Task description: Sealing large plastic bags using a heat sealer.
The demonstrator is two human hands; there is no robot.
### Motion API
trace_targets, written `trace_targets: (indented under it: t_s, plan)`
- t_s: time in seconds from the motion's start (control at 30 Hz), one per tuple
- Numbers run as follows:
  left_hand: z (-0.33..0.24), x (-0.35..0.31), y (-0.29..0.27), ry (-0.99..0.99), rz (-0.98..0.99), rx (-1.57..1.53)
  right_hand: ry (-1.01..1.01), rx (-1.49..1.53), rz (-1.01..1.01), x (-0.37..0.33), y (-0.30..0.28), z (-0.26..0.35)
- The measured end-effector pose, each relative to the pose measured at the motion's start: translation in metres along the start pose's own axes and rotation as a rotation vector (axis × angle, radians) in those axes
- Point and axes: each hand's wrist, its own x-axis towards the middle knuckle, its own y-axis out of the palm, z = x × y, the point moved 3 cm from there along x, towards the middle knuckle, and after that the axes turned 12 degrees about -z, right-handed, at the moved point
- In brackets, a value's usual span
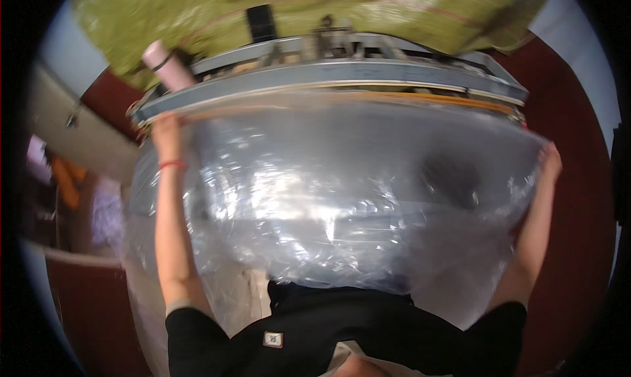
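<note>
A wide sheet of clear plastic film (315, 173) stretches between my two hands, its upper edge drawn fairly straight and its lower part hanging wrinkled in front of my body. My left hand (166, 125) is closed on the film's left end, right beside the left corner of a long grey metal frame (315, 73). On the other side my right hand (551, 160) pinches the film's right corner, out past the frame's right end and a little nearer to me. An orange strip (420, 98) runs along the frame's near side, partly seen through the film.
A pink bottle (169, 67) leans at the frame's left end. Behind the frame, a black flat object (261, 23) lies against yellow-green plastic sheeting (368, 12). A doorway at left shows orange and lilac items (107, 213). Dark red wall bands (572, 232) flank the right.
</note>
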Motion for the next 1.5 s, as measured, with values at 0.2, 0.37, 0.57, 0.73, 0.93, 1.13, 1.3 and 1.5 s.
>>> trace_targets:
  t_s: [0.2, 0.37, 0.57, 0.73, 0.93, 1.13, 1.3, 1.5]
  plan:
    - [0.09, -0.038, 0.019, -0.577, -0.215, -0.287, -0.691, -0.431, -0.165, -0.103, 0.138, -0.012]
    - [0.162, -0.031, 0.04, -0.599, -0.213, -0.417, -0.334, -0.118, 0.06, -0.092, 0.183, -0.051]
    - [0.152, -0.027, 0.061, -0.628, -0.173, -0.472, -0.419, -0.083, -0.147, -0.084, 0.188, -0.057]
    - [0.178, -0.028, 0.041, -0.566, -0.242, -0.38, -0.317, -0.222, -0.237, -0.095, 0.191, -0.042]
    - [0.147, -0.027, 0.047, -0.822, -0.356, -0.437, -0.274, -0.186, -0.308, -0.103, 0.179, -0.021]
    - [0.131, -0.029, 0.028, -0.829, -0.29, -0.544, -0.107, -0.091, 0.016, -0.125, 0.181, -0.009]
    - [0.054, -0.032, -0.006, -0.587, 0.034, -0.529, -0.412, -0.277, -0.061, -0.148, 0.126, 0.032]
    - [-0.07, -0.041, -0.06, -0.482, 0.229, -0.632, -1.043, -0.722, -0.692, -0.148, 0.051, 0.085]
